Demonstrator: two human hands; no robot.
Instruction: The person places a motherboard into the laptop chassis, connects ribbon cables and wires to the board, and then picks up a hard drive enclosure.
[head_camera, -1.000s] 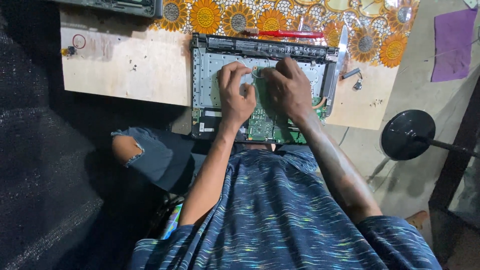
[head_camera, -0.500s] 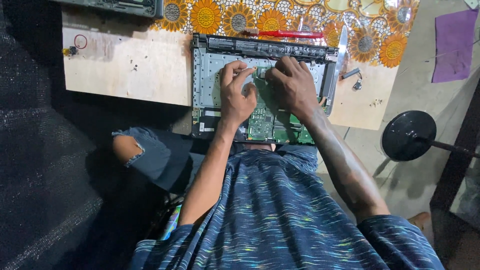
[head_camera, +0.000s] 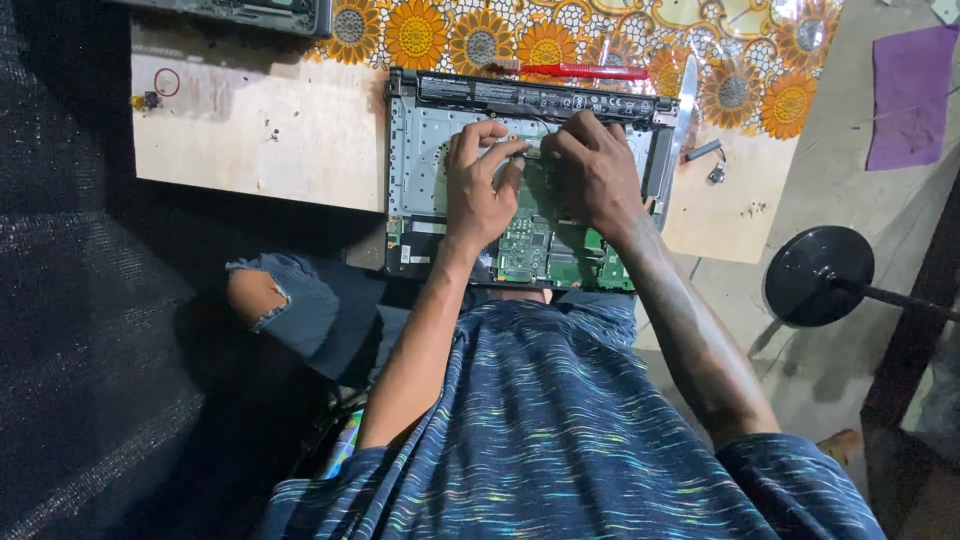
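Note:
An opened laptop base (head_camera: 420, 150) lies on a wooden board, its green circuit board (head_camera: 530, 245) exposed and a long black battery (head_camera: 530, 95) along the far edge. My left hand (head_camera: 480, 190) rests on the middle of the chassis, fingertips pressed on a small part near the battery. My right hand (head_camera: 595, 170) lies beside it, fingers bent onto the same spot. What the fingertips pinch is hidden.
A red-handled screwdriver (head_camera: 585, 71) lies past the battery on a sunflower-patterned cloth (head_camera: 740, 60). A knife-like blade (head_camera: 686, 90) and small metal parts (head_camera: 710, 160) sit right of the laptop. A black round stand base (head_camera: 818, 275) stands on the floor at right. Another device (head_camera: 250, 12) lies top left.
Both hands have shifted slightly toward the battery edge, fingertips drawn closer together over the same spot. The laptop has not moved.

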